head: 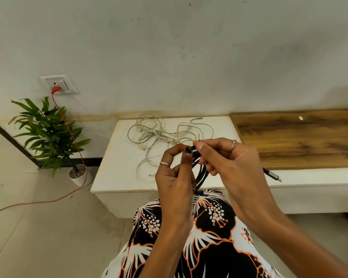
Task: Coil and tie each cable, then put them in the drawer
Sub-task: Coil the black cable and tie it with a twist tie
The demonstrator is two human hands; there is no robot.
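A coiled black cable hangs between my hands above the front of the white cabinet top. My left hand grips the coil's upper part, thumb up. My right hand pinches a thin dark tie at the top of the coil. One grey plug of the black cable sticks out to the right of my right wrist; another plug hangs below the coil. A tangle of loose white cables lies on the cabinet top behind my hands.
A wooden panel lies to the right of the white top, with a small white object on it. A potted plant stands on the floor at left. An orange cord runs from the wall socket across the floor.
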